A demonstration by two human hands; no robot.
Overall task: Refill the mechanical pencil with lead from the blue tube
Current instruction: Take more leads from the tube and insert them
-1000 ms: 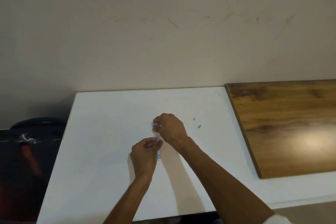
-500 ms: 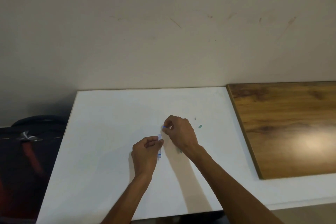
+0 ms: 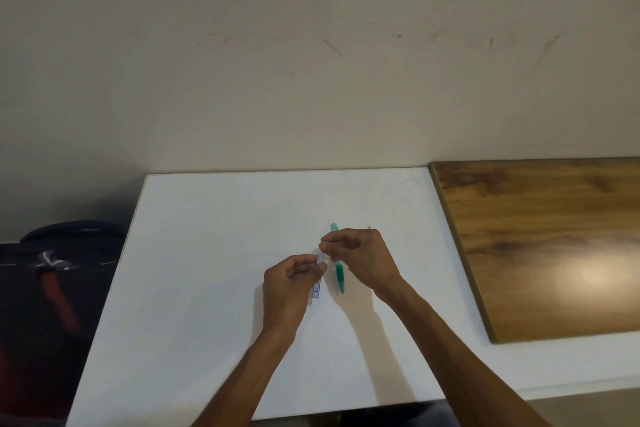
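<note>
My left hand (image 3: pixel 294 276) grips the blue lead tube (image 3: pixel 318 282) upright over the white table (image 3: pixel 207 253), the tube's top sticking out above my thumb. My right hand (image 3: pixel 363 258) sits just right of it, thumb and forefinger pinched together at the tube's top end. What they pinch is tiny, most likely the tube's blue cap. The green mechanical pencil (image 3: pixel 339 276) lies on the table under my right hand, and only its two ends are visible.
A tiny grey piece (image 3: pixel 369 227) lies on the table just behind my right hand. A wooden board (image 3: pixel 540 246) covers the table's right side. Dark bags (image 3: pixel 52 288) sit on the floor to the left. A wall stands behind.
My right hand moved right and away from the tube with a small blue bit, then came back to the tube's top. The green pencil has come into sight beneath it. My left hand stayed put.
</note>
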